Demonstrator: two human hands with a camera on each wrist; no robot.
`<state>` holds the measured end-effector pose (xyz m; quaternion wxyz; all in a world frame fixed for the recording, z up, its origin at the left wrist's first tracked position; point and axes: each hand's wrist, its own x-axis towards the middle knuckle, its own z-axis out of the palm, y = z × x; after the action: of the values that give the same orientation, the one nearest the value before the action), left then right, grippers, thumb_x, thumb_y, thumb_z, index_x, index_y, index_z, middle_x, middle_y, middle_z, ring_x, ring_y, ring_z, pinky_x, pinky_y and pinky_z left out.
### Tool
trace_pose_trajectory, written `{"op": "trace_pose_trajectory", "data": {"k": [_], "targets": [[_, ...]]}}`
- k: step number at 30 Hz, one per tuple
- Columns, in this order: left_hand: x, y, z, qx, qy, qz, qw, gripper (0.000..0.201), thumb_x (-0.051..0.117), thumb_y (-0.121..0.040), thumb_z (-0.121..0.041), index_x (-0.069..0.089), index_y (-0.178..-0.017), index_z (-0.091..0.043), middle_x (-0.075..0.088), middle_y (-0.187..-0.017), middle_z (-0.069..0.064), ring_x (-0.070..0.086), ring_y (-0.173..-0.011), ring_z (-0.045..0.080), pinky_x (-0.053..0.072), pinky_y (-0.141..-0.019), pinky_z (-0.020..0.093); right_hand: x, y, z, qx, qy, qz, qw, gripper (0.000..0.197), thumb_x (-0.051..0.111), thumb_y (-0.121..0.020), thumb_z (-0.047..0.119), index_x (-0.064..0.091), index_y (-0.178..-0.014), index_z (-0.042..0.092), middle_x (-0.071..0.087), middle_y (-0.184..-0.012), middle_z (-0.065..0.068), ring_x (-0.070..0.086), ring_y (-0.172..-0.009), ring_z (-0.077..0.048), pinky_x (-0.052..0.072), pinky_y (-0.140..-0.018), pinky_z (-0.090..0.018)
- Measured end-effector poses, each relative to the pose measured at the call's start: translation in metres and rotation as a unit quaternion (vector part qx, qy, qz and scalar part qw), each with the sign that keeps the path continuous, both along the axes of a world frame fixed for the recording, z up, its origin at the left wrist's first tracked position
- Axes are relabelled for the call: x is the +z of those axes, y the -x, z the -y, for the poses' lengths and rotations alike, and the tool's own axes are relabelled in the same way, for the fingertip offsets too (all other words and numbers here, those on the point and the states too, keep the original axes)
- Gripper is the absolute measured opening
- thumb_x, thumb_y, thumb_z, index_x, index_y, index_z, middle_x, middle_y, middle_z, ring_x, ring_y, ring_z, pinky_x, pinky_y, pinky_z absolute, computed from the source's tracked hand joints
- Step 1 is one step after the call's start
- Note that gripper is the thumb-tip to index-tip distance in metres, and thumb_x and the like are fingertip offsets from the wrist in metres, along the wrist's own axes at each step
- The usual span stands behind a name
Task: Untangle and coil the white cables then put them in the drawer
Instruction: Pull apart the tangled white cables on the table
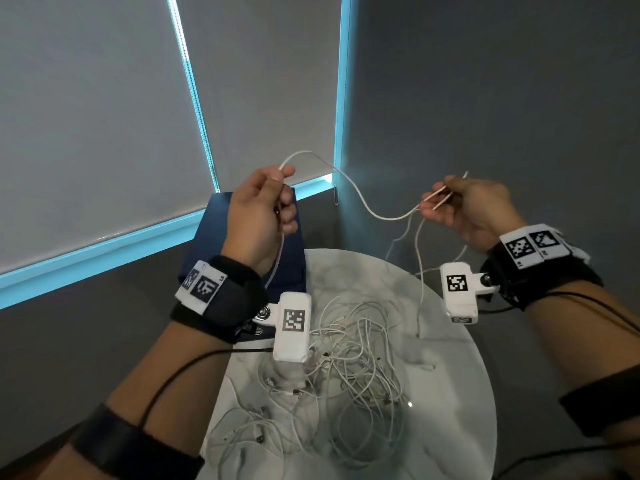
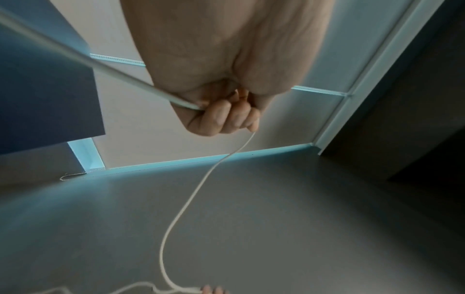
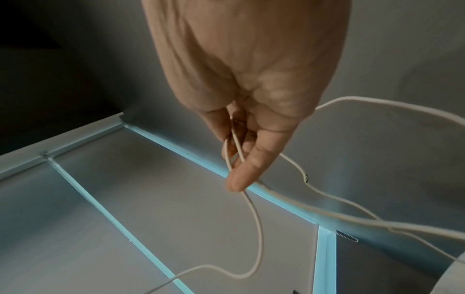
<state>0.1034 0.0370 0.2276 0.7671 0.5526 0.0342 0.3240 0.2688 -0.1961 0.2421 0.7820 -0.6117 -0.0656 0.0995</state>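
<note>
White cable [image 1: 349, 188] stretches between two raised hands above a round, marble-patterned worktop [image 1: 460, 368], sagging in a shallow curve from left to right, its long axis running roughly level across the head view. The left hand [image 1: 259, 216] grips one stretch in a closed fist, fingers [image 2: 221, 117] curled round it; a short loop arches up from the top of the fist, and a further length drops from the bottom of the fist toward the worktop. In the left wrist view the cable leaves the curled fingers and trails away down the picture toward the fingertips of the other hand at the bottom edge. The right hand [image 1: 471, 209] pinches a doubled stretch between thumb [image 3: 249, 171] and fingers, the two strands lying side by side across the fingertips, a short bend poking up past the knuckles. From that hand more strands hang down to the worktop.

On the worktop lies a tangled heap of white cables [image 1: 349, 368], loops crossing one another with several connector ends showing, spread from the middle toward the near edge. A dark blue block [image 1: 221, 237] stands behind the worktop, against the grey wall below lowered grey blinds [image 1: 97, 126] edged in blue light. Both wrists carry black straps with white camera housings and square printed markers.
</note>
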Motion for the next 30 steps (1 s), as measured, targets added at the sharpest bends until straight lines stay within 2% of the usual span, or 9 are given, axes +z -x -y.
{"op": "trace_pose_trajectory", "data": {"k": [3, 6, 10, 15, 19, 21, 25, 28, 30], "targets": [[-0.01, -0.003, 0.006, -0.021, -0.043, -0.04, 0.998, 0.021, 0.043, -0.104, -0.009, 0.063, -0.109, -0.013, 0.059, -0.07, -0.002, 0.051, -0.055, 0.012, 0.04, -0.051, 0.026, 0.0, 0.01, -0.011, 0.027, -0.003, 0.001, 1.0, 0.026, 0.046, -0.101, 0.013, 0.057, -0.081, 0.0, 0.068, -0.057, -0.012, 0.068, -0.05, -0.022, 0.06, -0.056, -0.032], [-0.03, -0.001, 0.009, -0.087, -0.086, -0.092, 0.988, 0.026, 0.048, -0.101, -0.003, 0.061, -0.12, -0.015, 0.073, -0.091, 0.002, 0.07, -0.077, 0.02, 0.052, -0.07, 0.033, 0.002, 0.022, -0.019, 0.05, -0.006, 0.005, 0.999, 0.024, 0.049, -0.1, 0.012, 0.058, -0.083, -0.001, 0.069, -0.061, -0.014, 0.068, -0.052, -0.022, 0.06, -0.057, -0.033], [-0.049, 0.004, 0.017, -0.172, -0.097, -0.131, 0.971, 0.022, 0.054, -0.098, -0.004, 0.061, -0.118, -0.01, 0.074, -0.112, 0.014, 0.072, -0.101, 0.034, 0.053, -0.088, 0.046, -0.002, 0.04, -0.027, 0.118, 0.032, 0.044, 0.991, 0.006, 0.058, -0.094, 0.009, 0.061, -0.091, 0.004, 0.073, -0.085, -0.016, 0.067, -0.055, -0.021, 0.058, -0.052, -0.03], [-0.06, 0.007, 0.031, -0.219, -0.092, -0.173, 0.956, 0.024, 0.052, -0.1, -0.006, 0.059, -0.122, 0.003, 0.073, -0.113, 0.018, 0.073, -0.096, 0.036, 0.059, -0.081, 0.04, -0.032, 0.061, -0.043, 0.204, 0.124, 0.138, 0.961, 0.014, 0.06, -0.089, -0.004, 0.064, -0.088, 0.009, 0.072, -0.101, -0.014, 0.06, -0.048, -0.018, 0.046, -0.04, -0.024], [-0.069, 0.007, 0.035, -0.24, -0.111, -0.19, 0.945, 0.024, 0.051, -0.102, -0.009, 0.06, -0.121, 0.003, 0.074, -0.112, 0.017, 0.072, -0.098, 0.038, 0.058, -0.082, 0.041, -0.051, 0.068, -0.051, 0.235, 0.196, 0.197, 0.931, 0.013, 0.06, -0.09, -0.003, 0.062, -0.103, -0.001, 0.065, -0.076, -0.009, 0.049, -0.042, -0.013, 0.038, -0.036, -0.021], [-0.078, 0.007, 0.033, -0.239, -0.105, -0.198, 0.945, 0.023, 0.051, -0.102, -0.009, 0.061, -0.118, 0.003, 0.075, -0.108, 0.016, 0.074, -0.09, 0.035, 0.059, -0.078, 0.04, -0.057, 0.065, -0.051, 0.242, 0.239, 0.221, 0.914, 0.005, 0.062, -0.091, 0.002, 0.061, -0.095, -0.001, 0.061, -0.069, -0.007, 0.049, -0.043, -0.012, 0.038, -0.038, -0.021], [-0.103, 0.014, 0.027, -0.221, -0.11, -0.229, 0.942, 0.019, 0.052, -0.101, -0.009, 0.068, -0.105, -0.001, 0.069, -0.075, 0.009, 0.063, -0.052, 0.019, 0.059, -0.063, 0.036, -0.063, 0.031, -0.035, 0.157, 0.279, 0.255, 0.913, 0.019, 0.063, -0.09, 0.005, 0.062, -0.076, 0.018, 0.053, -0.053, 0.009, 0.046, -0.044, -0.004, 0.039, -0.048, -0.022], [-0.127, 0.023, 0.017, -0.21, -0.112, -0.261, 0.935, 0.022, 0.052, -0.102, -0.011, 0.069, -0.101, 0.002, 0.06, -0.064, 0.006, 0.052, -0.048, 0.015, 0.056, -0.059, 0.033, -0.071, -0.014, -0.003, 0.027, 0.312, 0.237, 0.92, 0.032, 0.063, -0.089, 0.007, 0.064, -0.064, 0.027, 0.055, -0.055, 0.007, 0.049, -0.043, 0.001, 0.043, -0.061, -0.031], [-0.141, 0.028, 0.01, -0.208, -0.092, -0.282, 0.932, 0.023, 0.051, -0.102, -0.013, 0.068, -0.101, 0.003, 0.058, -0.064, 0.004, 0.052, -0.052, 0.015, 0.056, -0.059, 0.033, -0.077, -0.037, 0.023, -0.039, 0.355, 0.194, 0.914, 0.031, 0.063, -0.089, 0.008, 0.061, -0.061, 0.023, 0.056, -0.059, 0.0, 0.053, -0.046, -0.005, 0.043, -0.063, -0.033]]}}
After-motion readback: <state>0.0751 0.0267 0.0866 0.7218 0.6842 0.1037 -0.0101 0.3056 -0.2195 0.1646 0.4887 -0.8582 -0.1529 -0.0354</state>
